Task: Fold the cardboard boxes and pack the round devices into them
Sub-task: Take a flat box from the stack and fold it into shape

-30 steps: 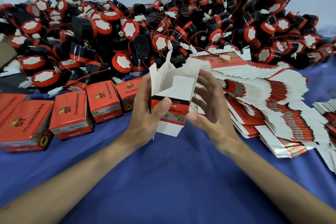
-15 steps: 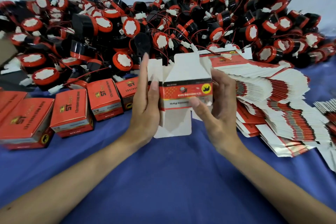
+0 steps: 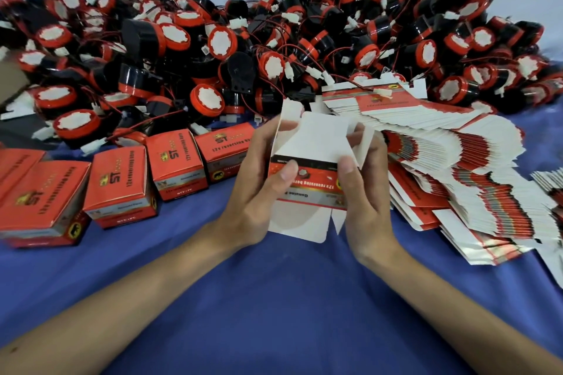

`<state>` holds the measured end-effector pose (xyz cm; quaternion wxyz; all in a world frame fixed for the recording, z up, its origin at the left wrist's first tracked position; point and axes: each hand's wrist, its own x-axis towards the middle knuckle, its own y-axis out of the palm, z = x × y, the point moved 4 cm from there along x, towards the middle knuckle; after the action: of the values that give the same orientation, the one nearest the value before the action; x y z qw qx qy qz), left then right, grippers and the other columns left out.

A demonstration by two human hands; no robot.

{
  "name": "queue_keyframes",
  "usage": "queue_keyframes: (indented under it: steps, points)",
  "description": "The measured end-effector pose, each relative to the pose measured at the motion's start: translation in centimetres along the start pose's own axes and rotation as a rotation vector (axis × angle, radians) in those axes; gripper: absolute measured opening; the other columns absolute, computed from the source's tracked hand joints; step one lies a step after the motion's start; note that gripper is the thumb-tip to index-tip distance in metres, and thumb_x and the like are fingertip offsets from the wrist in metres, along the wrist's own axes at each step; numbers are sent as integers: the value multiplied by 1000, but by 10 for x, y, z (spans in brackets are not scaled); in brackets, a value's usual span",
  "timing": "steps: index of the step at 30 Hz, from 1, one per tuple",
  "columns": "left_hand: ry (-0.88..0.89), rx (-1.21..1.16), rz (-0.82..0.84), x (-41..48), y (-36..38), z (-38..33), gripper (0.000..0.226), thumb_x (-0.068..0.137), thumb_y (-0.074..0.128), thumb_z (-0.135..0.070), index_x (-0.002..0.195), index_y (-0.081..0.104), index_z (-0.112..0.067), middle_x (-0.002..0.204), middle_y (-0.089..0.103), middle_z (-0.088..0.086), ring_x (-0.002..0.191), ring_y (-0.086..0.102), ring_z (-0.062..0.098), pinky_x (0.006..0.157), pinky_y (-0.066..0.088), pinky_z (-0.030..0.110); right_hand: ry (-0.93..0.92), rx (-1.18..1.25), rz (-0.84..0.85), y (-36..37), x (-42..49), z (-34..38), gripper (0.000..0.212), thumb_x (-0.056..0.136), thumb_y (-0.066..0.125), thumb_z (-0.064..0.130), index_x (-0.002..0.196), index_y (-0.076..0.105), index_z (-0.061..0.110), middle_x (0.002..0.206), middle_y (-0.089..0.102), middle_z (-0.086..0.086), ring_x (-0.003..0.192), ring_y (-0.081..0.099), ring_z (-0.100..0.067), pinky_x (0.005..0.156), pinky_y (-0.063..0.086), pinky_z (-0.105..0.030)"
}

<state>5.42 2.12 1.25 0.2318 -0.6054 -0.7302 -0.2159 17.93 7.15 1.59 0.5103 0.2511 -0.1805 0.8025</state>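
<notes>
A half-formed red and white cardboard box (image 3: 307, 186) is held upright above the blue cloth, its white flaps open at top and bottom. My left hand (image 3: 259, 189) grips its left side, thumb on the printed front. My right hand (image 3: 365, 189) grips its right side, thumb on the front and fingers at the top flap. A big heap of round red and black devices (image 3: 274, 49) with wires fills the back. A fanned stack of flat unfolded boxes (image 3: 457, 167) lies to the right.
A row of several closed red boxes (image 3: 118, 183) stands at the left on the blue cloth (image 3: 274, 298). A brown carton edge (image 3: 9, 82) shows at the far left. A few more flat boxes (image 3: 548, 186) lie at the right edge.
The box has been turned in my hands and squared up; the top flap now leans toward me and my right fingers have moved onto the top flaps.
</notes>
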Motion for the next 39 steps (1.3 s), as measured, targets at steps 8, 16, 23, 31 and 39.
queue_keyframes:
  steps: [8, 16, 23, 31, 39]
  points:
    - [120, 225, -164, 2, -6, 1, 42, 89, 45, -21, 120, 37, 5, 133, 32, 17, 123, 41, 32, 95, 43, 36, 42, -9, -14, 1, 5, 5, 27, 85, 58, 32, 109, 49, 22, 128, 43, -16, 121, 48, -27, 86, 47, -21]
    - [127, 207, -197, 2, -7, -3, 42, 89, 47, -22, 125, 36, -3, 122, 41, 17, 112, 51, 16, 89, 45, 26, 143, 108, -72, -5, 8, 0, 40, 75, 70, 34, 107, 48, 23, 112, 59, -1, 107, 60, -14, 89, 53, -42]
    - [39, 105, -198, 0, -8, 3, 38, 88, 51, -25, 123, 37, -18, 106, 53, -12, 96, 55, 2, 81, 47, 20, 158, 111, -54, -5, 10, -1, 48, 75, 69, 35, 114, 42, 29, 102, 53, -8, 98, 58, -20, 82, 54, -38]
    - [-73, 61, -123, 4, -7, 3, 30, 90, 48, -28, 117, 53, -20, 102, 64, -11, 93, 63, 8, 75, 50, 20, 175, 29, -26, -2, 5, -6, 30, 88, 58, 23, 118, 59, 20, 107, 61, -15, 98, 63, -19, 75, 54, -26]
    - [-248, -51, -122, 8, -7, 11, 29, 95, 40, -26, 116, 57, -15, 98, 70, -9, 90, 68, 10, 75, 54, 23, 229, -15, -56, 0, 0, -12, 42, 91, 50, 29, 125, 62, 7, 98, 58, 4, 93, 58, -6, 73, 50, -23]
